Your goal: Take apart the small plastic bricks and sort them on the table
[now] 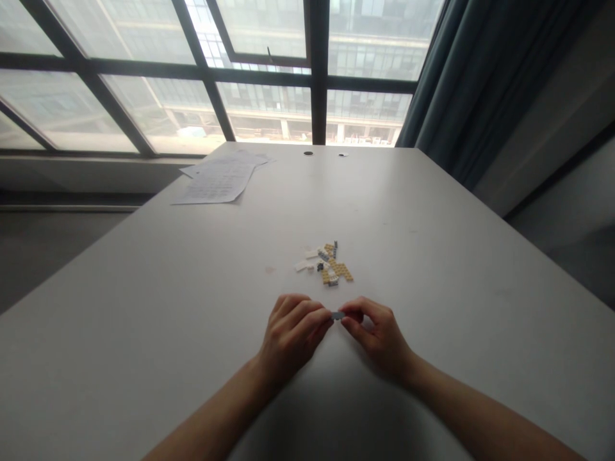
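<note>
Both hands are meeting low on the white table (144, 288): the left hand (293, 336) and right hand (377, 333) are pinching one tiny grey brick piece (337, 315) by its ends. It looks light, rigid, easily dropped. Loose tan and white bricks (329, 262) are lying at twelve o'clock.

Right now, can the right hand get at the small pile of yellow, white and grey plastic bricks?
Probably yes: the pile of bricks lies just beyond the right hand, nothing between, though its fingers pinch a small grey piece.
</note>
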Action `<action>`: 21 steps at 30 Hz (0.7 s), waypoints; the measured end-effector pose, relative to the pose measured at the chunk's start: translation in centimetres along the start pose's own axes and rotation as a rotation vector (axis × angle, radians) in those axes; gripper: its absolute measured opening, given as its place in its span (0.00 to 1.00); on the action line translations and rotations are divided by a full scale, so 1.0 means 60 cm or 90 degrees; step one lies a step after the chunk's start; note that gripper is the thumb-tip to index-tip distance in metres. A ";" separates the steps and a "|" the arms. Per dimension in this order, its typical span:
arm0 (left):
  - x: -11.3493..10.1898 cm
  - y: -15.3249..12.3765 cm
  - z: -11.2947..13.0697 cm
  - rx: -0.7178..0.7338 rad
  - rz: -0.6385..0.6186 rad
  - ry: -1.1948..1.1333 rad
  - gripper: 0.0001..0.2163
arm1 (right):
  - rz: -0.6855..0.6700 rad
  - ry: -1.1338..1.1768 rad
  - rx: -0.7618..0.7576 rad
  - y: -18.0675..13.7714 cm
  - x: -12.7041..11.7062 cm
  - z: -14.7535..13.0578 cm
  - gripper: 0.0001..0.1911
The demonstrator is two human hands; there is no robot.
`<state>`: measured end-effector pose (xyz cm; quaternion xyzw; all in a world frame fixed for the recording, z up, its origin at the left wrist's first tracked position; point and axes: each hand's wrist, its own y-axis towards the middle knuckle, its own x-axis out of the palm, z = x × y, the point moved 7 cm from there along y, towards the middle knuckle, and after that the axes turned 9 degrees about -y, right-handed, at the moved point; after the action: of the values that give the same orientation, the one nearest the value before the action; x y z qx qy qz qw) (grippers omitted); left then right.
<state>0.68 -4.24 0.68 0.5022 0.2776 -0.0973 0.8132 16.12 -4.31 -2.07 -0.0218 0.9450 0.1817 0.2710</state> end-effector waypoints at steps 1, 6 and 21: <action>0.000 0.000 0.000 -0.001 -0.001 -0.002 0.07 | 0.004 0.005 0.001 -0.001 0.000 0.001 0.04; 0.001 0.003 0.003 0.002 -0.006 -0.010 0.07 | 0.022 0.013 0.005 -0.003 -0.002 0.003 0.03; -0.002 0.002 0.003 0.001 0.009 -0.021 0.07 | 0.033 -0.016 -0.053 -0.007 -0.002 -0.005 0.05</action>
<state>0.70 -4.36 0.89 0.5031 0.2606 -0.0995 0.8179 16.12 -4.82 -1.90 -0.0060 0.9333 0.2280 0.2772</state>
